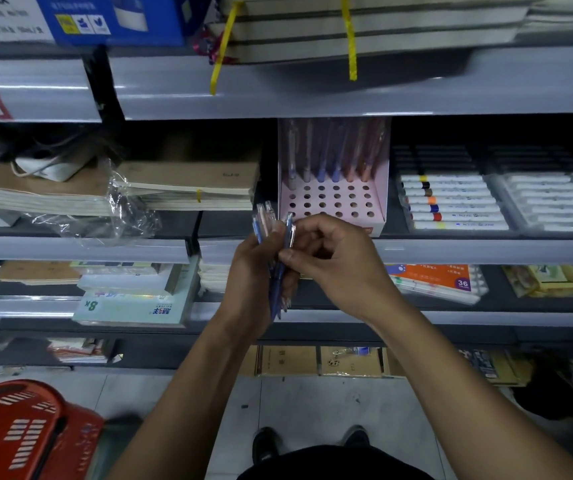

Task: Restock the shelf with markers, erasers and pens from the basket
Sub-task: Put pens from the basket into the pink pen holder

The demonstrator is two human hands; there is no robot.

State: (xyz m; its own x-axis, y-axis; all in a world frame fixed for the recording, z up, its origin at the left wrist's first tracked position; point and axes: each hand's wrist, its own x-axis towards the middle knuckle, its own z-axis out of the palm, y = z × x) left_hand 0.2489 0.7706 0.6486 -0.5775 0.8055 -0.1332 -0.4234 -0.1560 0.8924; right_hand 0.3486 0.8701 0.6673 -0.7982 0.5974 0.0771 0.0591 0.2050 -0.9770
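Note:
My left hand (pixel 253 271) grips a small bunch of pens (pixel 265 220), blue and clear pink, their tops sticking up above the fingers. My right hand (pixel 333 261) pinches one blue pen (pixel 284 268) out of that bunch. Both hands are just in front of and below a pink pen display box (pixel 378 202) on the middle shelf. Its base has rows of round holes, and a row of pens (pixel 330 161) stands along its back. The red basket (pixel 18 431) sits on the floor at the lower left.
Trays of markers (pixel 451 202) lie right of the pink box. Stacks of notebooks (pixel 188 185) and loose plastic wrap (pixel 129 209) lie to its left. The shelf edge (pixel 451 251) runs just under my hands. Lower shelves hold paper pads and a marker set (pixel 437 278).

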